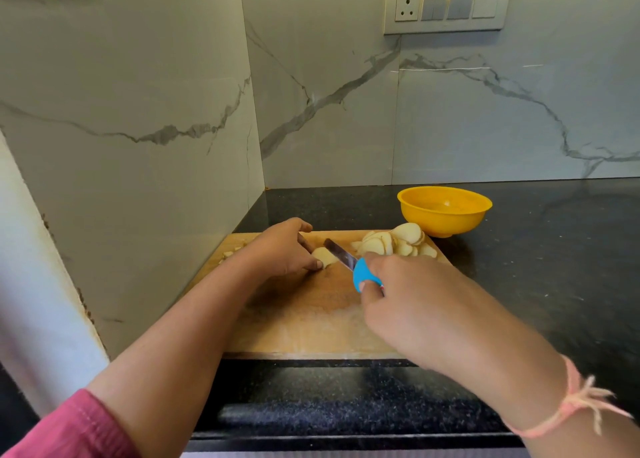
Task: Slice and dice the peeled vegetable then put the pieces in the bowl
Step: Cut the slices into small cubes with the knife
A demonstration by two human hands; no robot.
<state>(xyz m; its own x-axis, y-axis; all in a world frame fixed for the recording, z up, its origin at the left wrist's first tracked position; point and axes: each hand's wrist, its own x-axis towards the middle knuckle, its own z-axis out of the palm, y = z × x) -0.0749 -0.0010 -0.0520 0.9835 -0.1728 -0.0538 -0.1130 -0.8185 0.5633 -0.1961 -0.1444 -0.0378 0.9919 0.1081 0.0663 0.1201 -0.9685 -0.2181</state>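
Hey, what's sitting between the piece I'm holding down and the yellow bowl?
In the head view, the knife lies beside the piece, then a pile of slices sits just before the bowl.

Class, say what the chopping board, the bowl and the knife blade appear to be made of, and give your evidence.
Chopping board: wood, matt and worn; tan surface with dark staining.
Bowl: probably plastic, smooth and slightly glossy; uniform yellow with a thin rim.
Knife blade: likely steel; grey with a metallic sheen, though it is blurred.
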